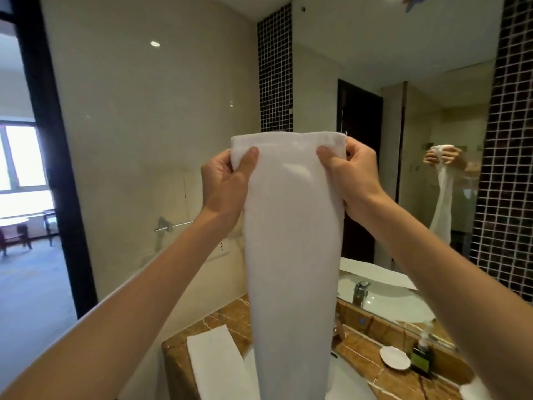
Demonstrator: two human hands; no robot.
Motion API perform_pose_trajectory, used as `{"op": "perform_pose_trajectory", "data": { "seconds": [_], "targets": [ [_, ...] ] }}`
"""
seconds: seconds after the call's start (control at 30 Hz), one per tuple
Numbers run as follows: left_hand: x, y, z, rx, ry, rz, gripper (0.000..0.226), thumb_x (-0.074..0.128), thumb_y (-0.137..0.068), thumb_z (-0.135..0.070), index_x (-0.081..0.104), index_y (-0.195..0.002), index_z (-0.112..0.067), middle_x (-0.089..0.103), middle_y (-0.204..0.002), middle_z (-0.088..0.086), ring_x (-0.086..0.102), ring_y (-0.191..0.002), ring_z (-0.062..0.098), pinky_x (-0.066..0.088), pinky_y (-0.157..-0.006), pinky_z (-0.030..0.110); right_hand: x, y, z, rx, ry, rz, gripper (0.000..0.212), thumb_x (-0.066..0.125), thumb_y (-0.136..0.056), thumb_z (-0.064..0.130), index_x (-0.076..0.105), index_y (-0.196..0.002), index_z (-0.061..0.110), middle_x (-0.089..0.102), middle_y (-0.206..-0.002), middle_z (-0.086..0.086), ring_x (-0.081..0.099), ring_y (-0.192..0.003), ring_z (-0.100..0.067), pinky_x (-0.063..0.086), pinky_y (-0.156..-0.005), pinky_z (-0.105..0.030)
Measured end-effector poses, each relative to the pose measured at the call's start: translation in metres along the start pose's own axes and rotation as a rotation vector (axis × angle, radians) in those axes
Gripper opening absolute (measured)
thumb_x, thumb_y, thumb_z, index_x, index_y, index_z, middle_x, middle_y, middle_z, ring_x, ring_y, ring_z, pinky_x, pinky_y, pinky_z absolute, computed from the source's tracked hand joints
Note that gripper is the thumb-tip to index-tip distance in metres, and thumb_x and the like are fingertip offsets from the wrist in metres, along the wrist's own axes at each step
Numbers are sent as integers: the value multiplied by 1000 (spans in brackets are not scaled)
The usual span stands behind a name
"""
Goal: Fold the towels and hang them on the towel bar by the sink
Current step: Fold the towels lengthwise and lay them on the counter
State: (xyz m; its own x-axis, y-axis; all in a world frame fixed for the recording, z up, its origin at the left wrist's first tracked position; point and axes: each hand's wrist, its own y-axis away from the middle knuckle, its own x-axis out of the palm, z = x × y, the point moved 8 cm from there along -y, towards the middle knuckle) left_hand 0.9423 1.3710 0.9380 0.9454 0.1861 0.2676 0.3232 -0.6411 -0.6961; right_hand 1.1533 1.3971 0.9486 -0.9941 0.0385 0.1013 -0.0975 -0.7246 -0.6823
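Holding the white towel [291, 226] up in front of the wall by the mirror: it hangs straight down as one long narrow strip, and its lower end drops past the counter edge and out of frame. Left hand [223, 180] pinches the top-left corner, thumb on the front face, fingers behind. Right hand [354, 174] pinches the top-right corner the same way. Both are closed on cloth, nothing else held.

Best read of the step: lengthwise fold done, hanging is next. To do it well:
- hold the top hem level and taut between the two pinches
- check the side edges line up before moving
- carry it left to the towel bar [176, 225], low on the wall and well apart from the towel
- drape with equal drop on both sides
- lift the tail clear of the counter [366, 359] and of the second towel [215, 362] lying flat there

Hard to read:
- layer count in the strip: cannot tell
- bottom hem cut off
- bar's right end hidden behind the left forearm
- basin mostly hidden behind the cloth
- mirror [432, 111] shows the hands and hanging towel, small and blurred
- small dish [394, 357] sits at the counter's back edge with a dark bottle beside it, label unreadable
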Motion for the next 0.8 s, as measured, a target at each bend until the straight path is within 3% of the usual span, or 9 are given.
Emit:
{"op": "perform_pose_trajectory", "data": {
  "seconds": [0.3,0.5,0.73,0.8],
  "targets": [
    [-17,-1,58,-68,-27,-25,15,66,-89,-18,68,-77,-9,71,-69,3,65,-59,16,54,-53,29,11,-11,-63,95,-15,59,5,66,-88,19,64,-91,22,70,-93,-5,70,-79,-18,58,-61,-27],
    [-63,11,126,-176,-153,-50,15,67,-88,-20,68,-79,-9,71,-73,3,66,-63,17,57,-55,30,43,-4,-153,205,55,154,8,64,-89,14,67,-96,15,70,-95,-10,68,-82,-23,60,-70,-35],
    [-132,18,213,-287,-349,-56,21,67,-88,-22,68,-82,-2,70,-74,5,65,-66,16,56,-56,32,101,11,-270,317,121,266,5,65,-88,15,68,-92,17,70,-87,0,65,-68,-5,52,-57,-19],
    [-154,16,236,-303,-385,-74,20,67,-88,-21,68,-80,-2,69,-70,3,63,-62,12,53,-52,29,120,13,-298,341,138,307,5,63,-89,17,69,-90,17,70,-86,-1,66,-69,-8,54,-58,-22]
  ]
}}
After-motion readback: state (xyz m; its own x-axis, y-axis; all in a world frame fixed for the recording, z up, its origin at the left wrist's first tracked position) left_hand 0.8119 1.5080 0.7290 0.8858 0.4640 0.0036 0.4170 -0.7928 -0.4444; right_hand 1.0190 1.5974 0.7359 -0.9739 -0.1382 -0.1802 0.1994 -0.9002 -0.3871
